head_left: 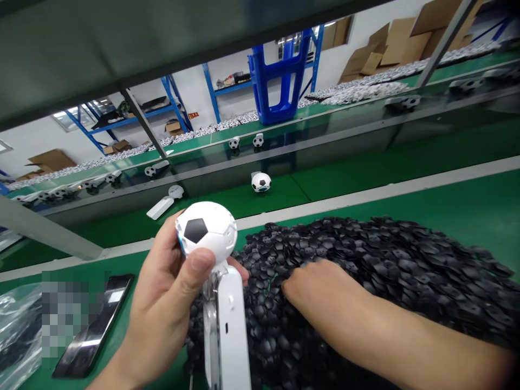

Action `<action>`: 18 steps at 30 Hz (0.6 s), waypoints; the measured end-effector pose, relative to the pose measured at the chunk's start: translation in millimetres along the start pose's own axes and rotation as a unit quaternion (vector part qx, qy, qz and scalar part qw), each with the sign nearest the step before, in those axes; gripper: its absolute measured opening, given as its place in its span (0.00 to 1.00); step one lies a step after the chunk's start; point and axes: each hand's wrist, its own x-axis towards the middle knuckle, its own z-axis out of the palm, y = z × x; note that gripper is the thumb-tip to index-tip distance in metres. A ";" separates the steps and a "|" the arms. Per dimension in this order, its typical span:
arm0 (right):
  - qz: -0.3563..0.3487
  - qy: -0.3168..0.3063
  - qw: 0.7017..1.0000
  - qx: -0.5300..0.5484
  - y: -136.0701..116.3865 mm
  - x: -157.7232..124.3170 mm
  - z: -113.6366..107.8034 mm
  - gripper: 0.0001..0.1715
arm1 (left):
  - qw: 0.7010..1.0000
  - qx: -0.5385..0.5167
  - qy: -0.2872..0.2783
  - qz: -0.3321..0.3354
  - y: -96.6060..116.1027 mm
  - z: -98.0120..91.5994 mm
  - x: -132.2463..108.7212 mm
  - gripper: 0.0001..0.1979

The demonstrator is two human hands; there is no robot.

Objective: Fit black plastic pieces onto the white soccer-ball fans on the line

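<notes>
My left hand (162, 292) is closed round a white device with a football-patterned round head (215, 230) and a long white handle pointing down toward me. One black pentagon shows on the head, above my thumb. My right hand (314, 284) reaches into a wide heap of small black plastic pieces (365, 254) on the green table. Its fingers are bent down among the pieces, and their tips are hidden, so I cannot make out whether they grip one.
A dark phone (97, 330) and a clear plastic bag (20, 336) lie at left. Beyond the pale rail, a green conveyor (325, 179) carries a football-headed device (260, 182) and another with its handle out (166, 201). A blue stool (280, 81) stands farther back.
</notes>
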 end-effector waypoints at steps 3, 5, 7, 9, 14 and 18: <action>-0.015 0.008 1.000 0.014 1.8 -0.5 -19.9 0.21 | 0.999 0.014 0.006 0.032 -2.7 -1.6 2.1 0.33; -0.032 0.025 0.999 0.032 3.2 0.5 -38.3 0.15 | 0.998 0.020 0.007 0.053 -6.4 -4.5 5.0 0.32; -0.056 0.075 0.991 0.092 3.1 2.9 -56.2 0.13 | 0.997 0.014 0.012 0.071 -10.6 -6.8 7.8 0.32; -0.072 0.155 0.960 0.223 0.4 5.8 -69.6 0.09 | 0.995 0.014 0.016 0.093 -14.6 -7.5 9.9 0.31; -0.065 0.256 0.858 0.440 -9.2 8.6 -75.7 0.04 | 0.989 0.033 -0.038 0.137 -22.6 -6.7 12.7 0.25; -0.105 0.342 0.869 0.341 -8.9 0.4 -63.8 0.13 | 0.994 -0.004 -0.075 0.085 -26.0 -10.3 13.3 0.22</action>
